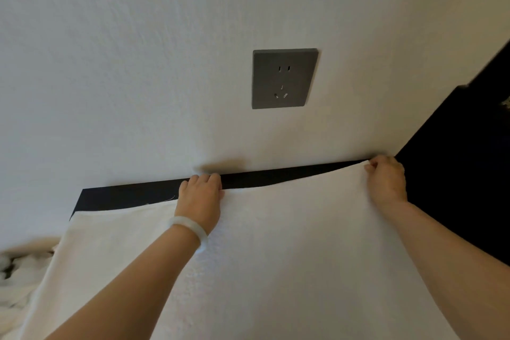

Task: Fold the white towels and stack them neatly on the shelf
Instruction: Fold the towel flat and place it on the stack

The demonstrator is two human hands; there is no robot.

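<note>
Gripping the white towel (276,243) by its far edge, left hand (201,196) mid-frame, right hand (387,179) at the right corner, I am judging it soft, limp, light, best held at corners.

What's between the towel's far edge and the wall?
Head view: only a bare black surface strip, narrowing toward the right hand gripping the towel.
</note>
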